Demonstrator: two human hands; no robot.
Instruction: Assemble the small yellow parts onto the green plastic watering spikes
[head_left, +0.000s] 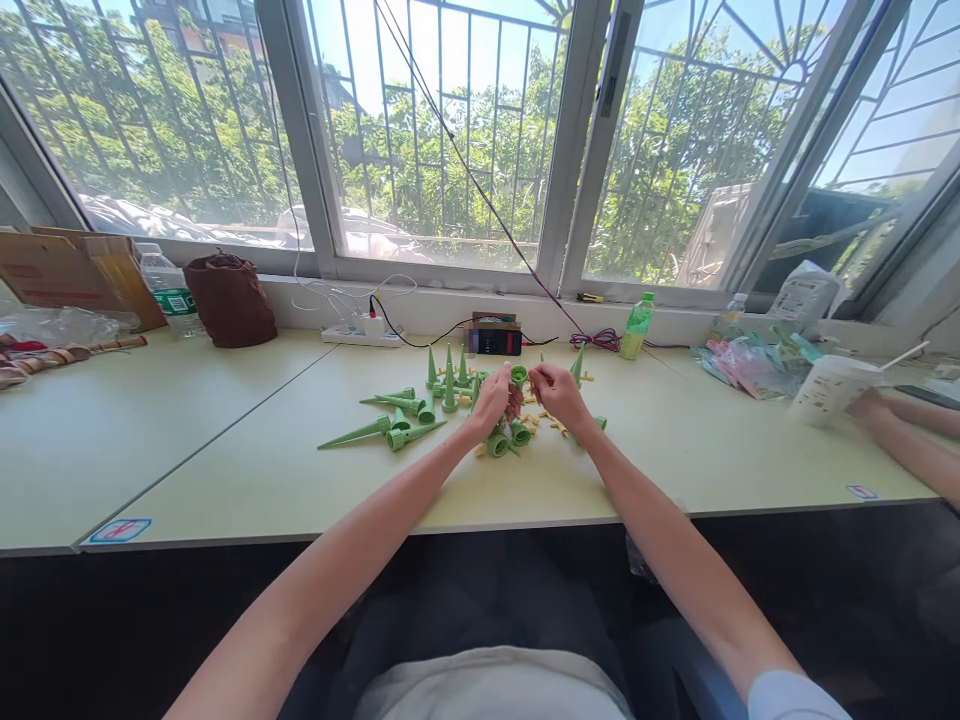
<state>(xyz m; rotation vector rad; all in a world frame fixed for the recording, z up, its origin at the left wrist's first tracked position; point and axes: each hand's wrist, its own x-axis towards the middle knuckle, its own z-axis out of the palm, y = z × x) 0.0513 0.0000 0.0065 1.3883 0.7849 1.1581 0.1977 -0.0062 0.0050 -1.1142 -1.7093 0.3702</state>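
In the head view, your two hands meet above the pale tabletop, both forearms reaching forward and inward. Your left hand has its fingers closed around one green cap, its round, ridged open end turned up toward you. Your right hand is just beside that opening, wrist bent inward, fingers bunched together; you can't tell from here what they pinch, if anything.

Two more open round ends, on green pieces, show just below your left hand. To the left of it, three smooth, tapered green cones stand clearly upright, and two long green spikes lie nearest you among other green parts. Small yellow branched pieces, too overlapped to count, lie under and around your hands.

Farther back are one dark phone and one green bottle. At the right, one white cup with a straw is near another person's forearm.
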